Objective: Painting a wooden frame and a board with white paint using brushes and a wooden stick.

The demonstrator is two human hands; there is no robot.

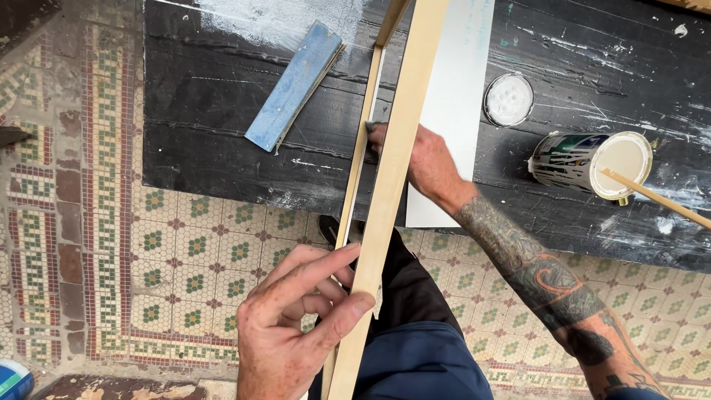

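Note:
A long pale wooden frame strip (392, 163) runs from the black workbench (222, 141) down toward me, with a second thinner strip (361, 141) beside it. My left hand (296, 326) pinches the near end of the wide strip between thumb and fingers. My right hand (426, 159) reaches behind the strip and presses a small grey sanding pad (372, 127) against its edge; the pad is mostly hidden.
On the bench lie a blue sanding block (295, 85), a white board (453, 111), a round white lid (509, 99) and a paint can (592, 161) on its side with a stir stick (655, 198). Patterned floor tiles (192, 259) lie below.

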